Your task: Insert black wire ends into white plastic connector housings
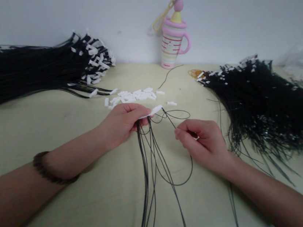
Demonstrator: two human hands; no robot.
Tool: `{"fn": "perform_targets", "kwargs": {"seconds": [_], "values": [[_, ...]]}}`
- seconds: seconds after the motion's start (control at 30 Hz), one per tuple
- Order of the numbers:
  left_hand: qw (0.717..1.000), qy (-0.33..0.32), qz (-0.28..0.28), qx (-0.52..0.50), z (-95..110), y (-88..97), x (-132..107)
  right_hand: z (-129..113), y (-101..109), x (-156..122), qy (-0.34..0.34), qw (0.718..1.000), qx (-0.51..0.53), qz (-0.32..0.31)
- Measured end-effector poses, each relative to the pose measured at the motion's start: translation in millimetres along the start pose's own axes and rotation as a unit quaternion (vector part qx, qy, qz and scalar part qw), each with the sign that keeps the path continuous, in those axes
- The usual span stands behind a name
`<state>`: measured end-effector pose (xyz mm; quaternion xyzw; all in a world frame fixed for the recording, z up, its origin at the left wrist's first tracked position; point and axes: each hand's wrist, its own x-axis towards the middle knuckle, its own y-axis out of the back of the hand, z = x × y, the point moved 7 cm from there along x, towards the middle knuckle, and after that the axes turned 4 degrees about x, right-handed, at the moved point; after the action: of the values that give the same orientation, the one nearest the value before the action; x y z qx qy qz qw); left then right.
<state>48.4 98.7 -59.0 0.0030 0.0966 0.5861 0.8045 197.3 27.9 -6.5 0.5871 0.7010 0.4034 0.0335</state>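
Note:
My left hand (123, 122) is closed, pinching a small white plastic tag (155, 110) together with the tops of several thin black cords (149, 165) that hang down toward me. My right hand (203, 144) is closed in a pinch on one black cord (168, 118), whose end runs up to the white tag. That cord loops across the pale yellow table (57, 114) between both hands. A pile of loose white tags (132, 96) lies just beyond my left hand.
A big bundle of black cords with white tags (38, 70) lies at the back left. Another bundle of black cords (264, 110) spreads at the right. A pink striped cup (172, 44) stands against the wall. Clear plastic bags (300, 62) sit far right.

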Motion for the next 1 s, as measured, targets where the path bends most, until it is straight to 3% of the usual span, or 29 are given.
{"fn": "perform_targets", "kwargs": {"seconds": [0.43, 0.67, 0.87, 1.0], "values": [[1.0, -0.017, -0.011, 0.018, 1, -1.3, -2, -2, 1, -2, -0.003, 1.0, 0.01, 0.003], [1.0, -0.013, -0.017, 0.008, -2, -0.2, 0, 9, -9, 1, -0.03, 0.999, -0.014, -0.036], [0.996, -0.031, -0.057, 0.069, 5, -7.3, -5, 2, -4, 2, 0.038, 0.996, -0.068, 0.032], [0.991, -0.038, -0.077, 0.099, 10, -14.7, -11, -3, -4, 0, 0.059, 0.994, -0.086, 0.035]]}}
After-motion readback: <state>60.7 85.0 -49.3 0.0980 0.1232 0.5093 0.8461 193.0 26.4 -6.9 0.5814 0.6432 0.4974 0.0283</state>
